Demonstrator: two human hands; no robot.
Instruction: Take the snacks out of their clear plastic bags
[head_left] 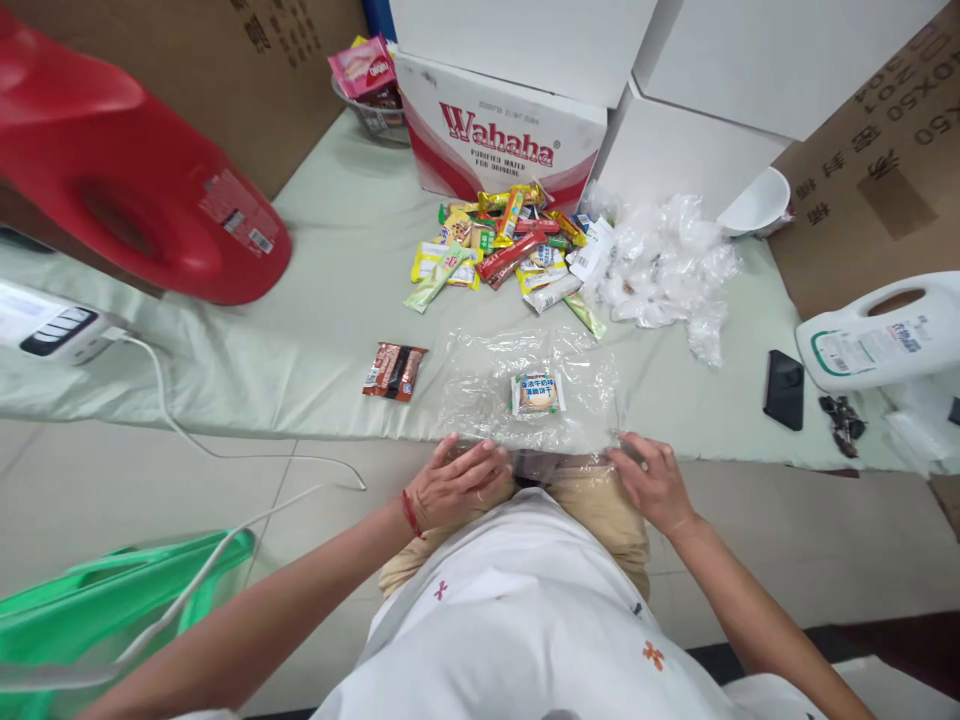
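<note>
Head view: a clear, crinkled plastic film (480, 390) lies spread at the table's (322, 280) near edge, a small white-and-blue biscuit packet (537, 393) on it; left hand (461, 482) fingers extended and right hand (656, 482) fingers bent at its near corners, whether either pinches it cannot be told. Pale green cloth covers the table, bearing piled snacks (512, 258), crumpled clear plastic (660, 260) and a red-and-white carton (450, 160); light tiled floor (112, 480) below.

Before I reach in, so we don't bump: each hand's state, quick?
Left hand: fingers loosely extended at near edge of clear plastic; grip cannot be told.
Right hand: fingers bent at plastic's right corner; grip unclear.
</note>
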